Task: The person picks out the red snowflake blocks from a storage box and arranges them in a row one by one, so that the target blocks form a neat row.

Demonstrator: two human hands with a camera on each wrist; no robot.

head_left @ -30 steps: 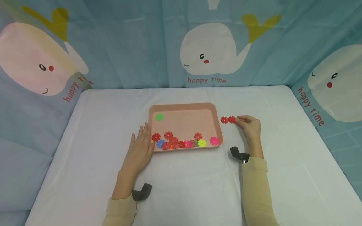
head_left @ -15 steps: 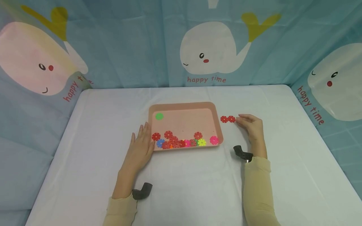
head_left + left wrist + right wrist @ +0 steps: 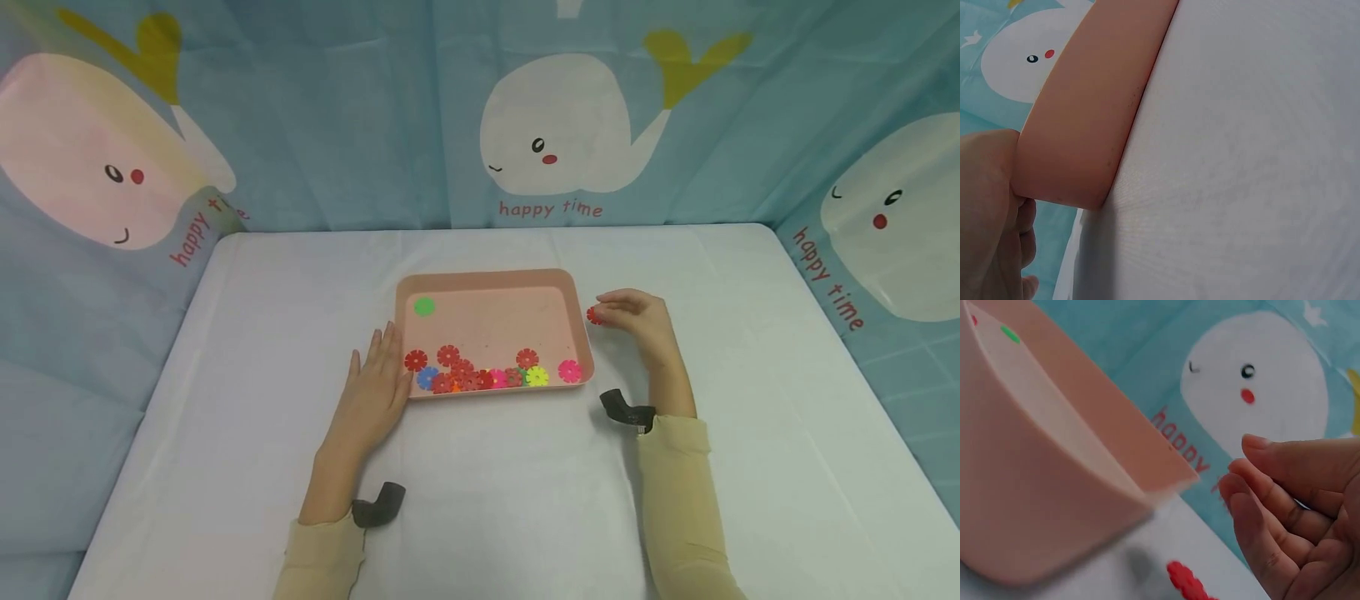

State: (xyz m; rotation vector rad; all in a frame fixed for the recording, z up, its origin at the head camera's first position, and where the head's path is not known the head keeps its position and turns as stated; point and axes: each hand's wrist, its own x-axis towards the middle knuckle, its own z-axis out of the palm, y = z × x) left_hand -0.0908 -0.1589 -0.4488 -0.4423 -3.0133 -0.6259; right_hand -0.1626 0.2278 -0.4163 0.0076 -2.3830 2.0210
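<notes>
A pink rectangular tray [image 3: 495,321] lies on the white table. At its left side rests my left hand [image 3: 367,404], fingers straight; in the left wrist view the hand touches the tray's outer wall [image 3: 1079,112]. My right hand [image 3: 641,327] hovers just right of the tray, fingers loosely bent, with nothing between thumb and fingertips in the right wrist view. Below it on the table are red flower-shaped snap discs [image 3: 1185,581], the row partly hidden by the hand in the head view, where one red disc [image 3: 591,315] shows at the fingertips.
Along the tray's near side lie several flower discs, mostly red, with a blue one [image 3: 427,378], a yellow one [image 3: 537,377] and a pink one [image 3: 569,371]. A plain green circle [image 3: 424,307] marks the tray's far left corner. A whale-print curtain [image 3: 337,125] stands behind the table.
My right hand first drew slightly right, away from the two red discs, then moved left over them towards the tray. The left hand and tray have stayed put.
</notes>
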